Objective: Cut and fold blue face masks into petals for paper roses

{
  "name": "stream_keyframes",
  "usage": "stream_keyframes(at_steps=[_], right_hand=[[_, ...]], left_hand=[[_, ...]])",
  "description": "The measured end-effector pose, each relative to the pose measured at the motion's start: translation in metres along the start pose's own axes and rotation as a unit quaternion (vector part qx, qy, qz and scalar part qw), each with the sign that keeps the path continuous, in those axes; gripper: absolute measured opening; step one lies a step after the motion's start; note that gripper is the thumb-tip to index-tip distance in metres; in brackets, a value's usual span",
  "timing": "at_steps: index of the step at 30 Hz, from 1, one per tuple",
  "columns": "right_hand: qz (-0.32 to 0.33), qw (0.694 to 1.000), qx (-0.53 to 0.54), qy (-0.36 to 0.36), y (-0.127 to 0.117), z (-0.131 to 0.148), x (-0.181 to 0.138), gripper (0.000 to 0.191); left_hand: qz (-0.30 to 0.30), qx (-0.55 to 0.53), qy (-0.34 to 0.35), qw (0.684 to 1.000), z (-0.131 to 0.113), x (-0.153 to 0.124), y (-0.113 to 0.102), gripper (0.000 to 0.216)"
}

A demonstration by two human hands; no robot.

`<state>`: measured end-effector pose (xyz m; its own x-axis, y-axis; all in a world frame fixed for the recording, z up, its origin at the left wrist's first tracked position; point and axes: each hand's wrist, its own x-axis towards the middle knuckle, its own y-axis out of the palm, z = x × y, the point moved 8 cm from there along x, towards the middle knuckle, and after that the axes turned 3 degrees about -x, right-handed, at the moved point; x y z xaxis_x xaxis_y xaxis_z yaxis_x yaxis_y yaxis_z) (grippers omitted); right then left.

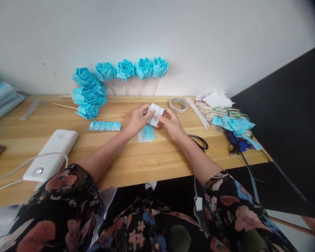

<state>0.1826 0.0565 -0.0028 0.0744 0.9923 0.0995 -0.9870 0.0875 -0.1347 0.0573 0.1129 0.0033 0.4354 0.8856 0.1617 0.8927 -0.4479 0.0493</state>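
Observation:
A small white sheet [155,114], thin like paper or fabric, is held up between both hands over the middle of the wooden table. My left hand [141,119] pinches its left side, thumb on top. At its right edge, my right hand [170,122] grips it with thumb and fingers. Just beneath lies a small stack of blue and white squares [147,134]. To the left of my left forearm sits a row of folded light-blue pieces [105,126].
Blue flowers on sticks [125,70] lean against the wall. A tape roll [178,105], a glue stick [197,112], wooden sticks [212,115] and blue scraps [233,125] lie right. A black cable [199,141] curls by my right forearm; a white power bank [51,154] lies left.

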Motion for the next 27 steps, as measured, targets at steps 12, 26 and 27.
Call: stream_keyframes(at_steps=[12, 26, 27], right_hand=[[-0.026, 0.998, -0.050, -0.040, -0.007, 0.003, 0.000, 0.053], [-0.090, 0.990, -0.077, -0.077, -0.005, 0.036, 0.029, 0.021], [-0.107, 0.989, -0.061, -0.078, -0.006, 0.034, 0.029, 0.021]], left_hand=[[-0.028, -0.001, 0.042, 0.999, -0.007, -0.005, -0.011, 0.008], [-0.010, -0.037, -0.044, 0.998, -0.006, -0.006, -0.009, 0.022], [-0.005, -0.039, -0.062, 0.997, -0.004, -0.007, -0.009, 0.022]])
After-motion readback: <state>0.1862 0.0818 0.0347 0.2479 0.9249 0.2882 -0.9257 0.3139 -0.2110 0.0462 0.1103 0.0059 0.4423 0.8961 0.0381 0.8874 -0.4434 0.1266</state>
